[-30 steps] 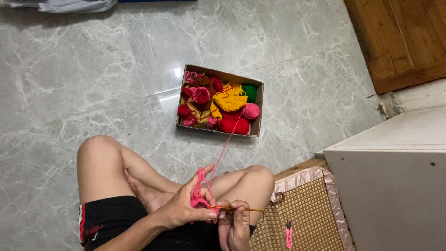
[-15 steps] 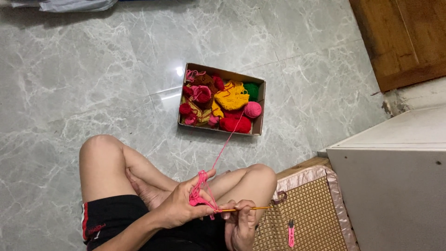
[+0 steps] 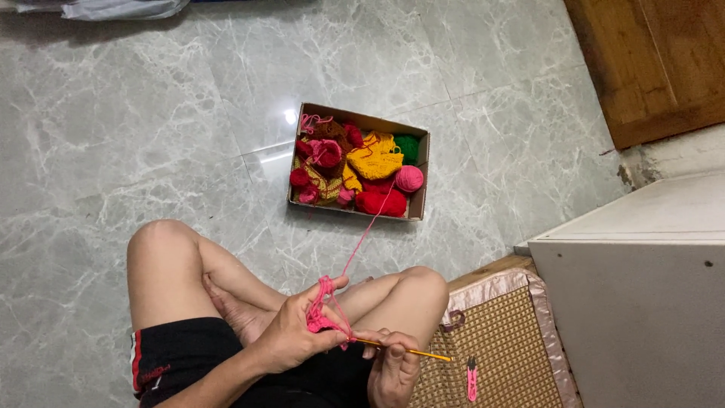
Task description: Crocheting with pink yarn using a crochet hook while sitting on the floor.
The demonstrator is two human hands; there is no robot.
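— Inspector A: We note the left hand point(image 3: 291, 336) pinching a small pink crochet piece point(image 3: 323, 313) between thumb and fingers, above the crossed legs. The right hand point(image 3: 393, 368) has its fingers closed on a yellow crochet hook point(image 3: 404, 351).

— Inspector B: Agreed. The pink yarn strand point(image 3: 366, 230) runs up to the cardboard box point(image 3: 420, 181) of yarn balls on the marble floor point(image 3: 113, 151), near its right edge.

— Inspector A: We judge the piece soft, light and limp; best held close beside the hook tip. The strand would snag easily.

— Inspector B: Pink snips point(image 3: 471, 378) lie on the woven mat point(image 3: 506, 340).
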